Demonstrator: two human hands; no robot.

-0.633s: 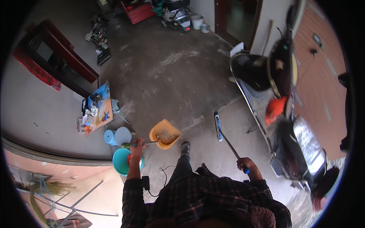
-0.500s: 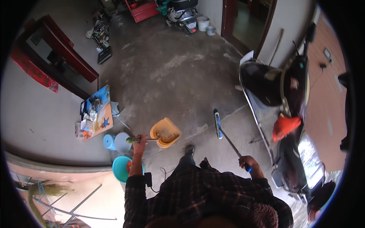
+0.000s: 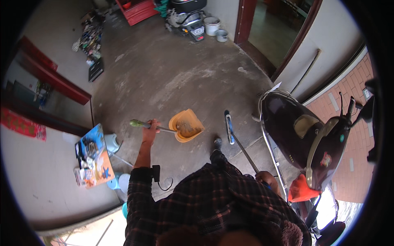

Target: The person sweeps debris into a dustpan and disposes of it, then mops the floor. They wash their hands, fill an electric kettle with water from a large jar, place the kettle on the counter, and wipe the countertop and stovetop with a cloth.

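My left hand is closed around the long-handled dustpan's grey shaft, just below its green grip. The orange dustpan is at floor level ahead of me, with greyish dirt or dust in its scoop. In my right hand is the dark handle of a broom, whose narrow blue-and-white head lies to the right of the dustpan, apart from it. The lower end of that handle is partly hidden by the hand. One shoe shows between the two tools.
A dark scooter with a red bag stands close on my right. At left is a small colourful table with items on it, beside blue stools. Ahead are a parked motorbike, buckets, a red cabinet and a doorway.
I have stepped forward and the view has turned. Dustpan and broom have moved ahead with me, both still held. The table and scooter now sit differently in view, and the teal basin has nearly left it.
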